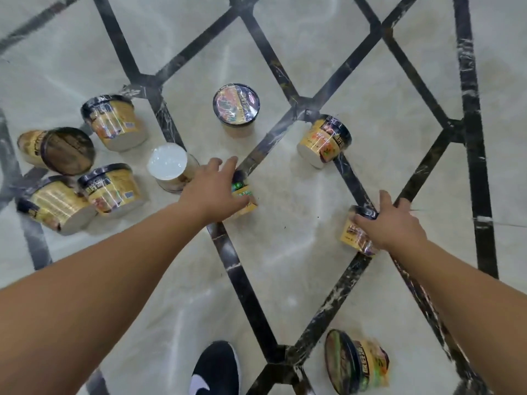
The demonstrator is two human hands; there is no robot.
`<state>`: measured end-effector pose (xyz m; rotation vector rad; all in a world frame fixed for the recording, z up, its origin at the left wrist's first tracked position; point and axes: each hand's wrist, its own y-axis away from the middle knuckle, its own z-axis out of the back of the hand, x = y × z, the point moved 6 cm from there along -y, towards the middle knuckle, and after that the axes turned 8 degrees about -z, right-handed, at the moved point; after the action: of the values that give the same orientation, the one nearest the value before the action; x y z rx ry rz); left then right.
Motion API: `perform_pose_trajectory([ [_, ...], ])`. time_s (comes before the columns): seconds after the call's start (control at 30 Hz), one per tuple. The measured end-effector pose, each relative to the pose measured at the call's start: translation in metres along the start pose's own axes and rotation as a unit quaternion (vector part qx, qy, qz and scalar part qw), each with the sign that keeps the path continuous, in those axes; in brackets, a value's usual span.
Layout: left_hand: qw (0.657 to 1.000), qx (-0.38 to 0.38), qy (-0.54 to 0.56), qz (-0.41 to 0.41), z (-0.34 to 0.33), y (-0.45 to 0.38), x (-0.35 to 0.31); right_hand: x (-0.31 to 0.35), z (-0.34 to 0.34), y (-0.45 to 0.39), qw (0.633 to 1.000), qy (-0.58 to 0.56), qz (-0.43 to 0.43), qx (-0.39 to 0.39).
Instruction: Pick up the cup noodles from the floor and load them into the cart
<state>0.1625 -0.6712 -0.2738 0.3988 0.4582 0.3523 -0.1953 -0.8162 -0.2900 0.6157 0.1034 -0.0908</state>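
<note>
Several yellow cup noodles with dark lids lie scattered on the marble floor. My left hand [216, 189] reaches down over one tipped cup [244, 196], its fingers spread and straight above it; the thumb is hidden. My right hand [390, 226] covers another tipped cup [355, 236], with the thumb across its dark rim and the fingers over its far side. Nearby, one cup stands upright [236, 108], one lies on its side [323, 141], and one lies by my foot [356, 363]. No cart is in view.
A cluster of several more cups lies at the left [114, 122], one of them bottom-up with its white base showing [168, 166]. My black shoe [216, 369] stands at the bottom centre. Dark inlaid strips cross the pale floor [285, 266].
</note>
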Motion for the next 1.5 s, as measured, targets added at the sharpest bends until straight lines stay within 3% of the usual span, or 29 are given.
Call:
perform_pose_trajectory([
  [0.17, 0.999, 0.029, -0.024, 0.008, -0.026, -0.038, 0.017, -0.005, -0.028, -0.02, 0.997, -0.074, -0.002, -0.038],
  [0.37, 0.987, 0.027, 0.148, 0.055, -0.037, -0.062, 0.017, -0.017, -0.031, -0.025, 0.99, -0.136, -0.001, -0.03],
  [0.53, 0.973, 0.038, 0.215, 0.08, -0.043, -0.046, 0.021, -0.014, -0.036, -0.03, 0.988, -0.156, -0.007, -0.017],
  [0.8, 0.989, -0.014, 0.143, 0.02, 0.003, 0.024, 0.002, -0.01, -0.017, 0.004, 0.983, -0.175, 0.044, -0.034],
  [1.0, 0.977, -0.113, 0.18, 0.024, 0.1, 0.192, 0.011, 0.052, 0.046, 0.141, 0.975, -0.162, 0.148, 0.025],
  [1.17, 0.956, -0.175, 0.182, 0.152, 0.188, 0.384, 0.033, 0.134, 0.105, 0.306, 0.944, -0.096, 0.303, 0.086],
  [1.3, 0.908, -0.244, 0.214, 0.265, 0.252, 0.564, 0.031, 0.193, 0.157, 0.482, 0.872, -0.072, 0.472, 0.107],
  [1.5, 0.795, -0.387, 0.243, 0.398, 0.285, 0.828, -0.019, 0.212, 0.203, 0.739, 0.749, -0.037, 0.649, 0.128],
])
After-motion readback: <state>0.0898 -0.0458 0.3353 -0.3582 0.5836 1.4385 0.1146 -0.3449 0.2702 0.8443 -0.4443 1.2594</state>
